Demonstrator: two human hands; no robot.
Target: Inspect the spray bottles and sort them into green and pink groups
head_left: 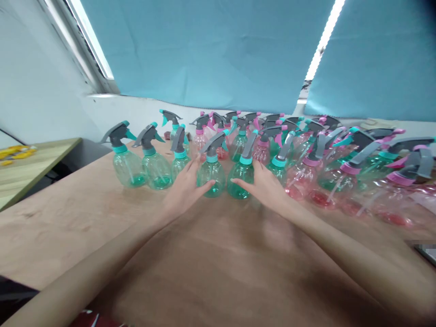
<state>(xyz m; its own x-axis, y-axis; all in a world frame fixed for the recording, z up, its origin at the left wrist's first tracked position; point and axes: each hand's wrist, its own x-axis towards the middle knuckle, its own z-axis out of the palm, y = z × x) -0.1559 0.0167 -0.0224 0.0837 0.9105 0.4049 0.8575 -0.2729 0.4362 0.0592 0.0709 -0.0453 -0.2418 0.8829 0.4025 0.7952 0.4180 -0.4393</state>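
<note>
Both my arms reach forward over a brown wooden table (pixel 68 236). My left hand (pixel 185 188) curls round the left side of a green spray bottle (pixel 211 175) with a grey trigger head, thumb on its front. My right hand (pixel 267 184) rests against the right side of a second green spray bottle (pixel 241 177), thumb across its front. The two bottles stand upright side by side at the front of a crowd of several green and pink spray bottles.
Two more green bottles (pixel 127 165) (pixel 155 168) stand to the left. Pink bottles (pixel 306 181) crowd the right side. A lower wooden table (pixel 30 168) with yellow items stands at far left. Blue blinds hang behind. A dark object (pixel 425 250) lies at the right edge.
</note>
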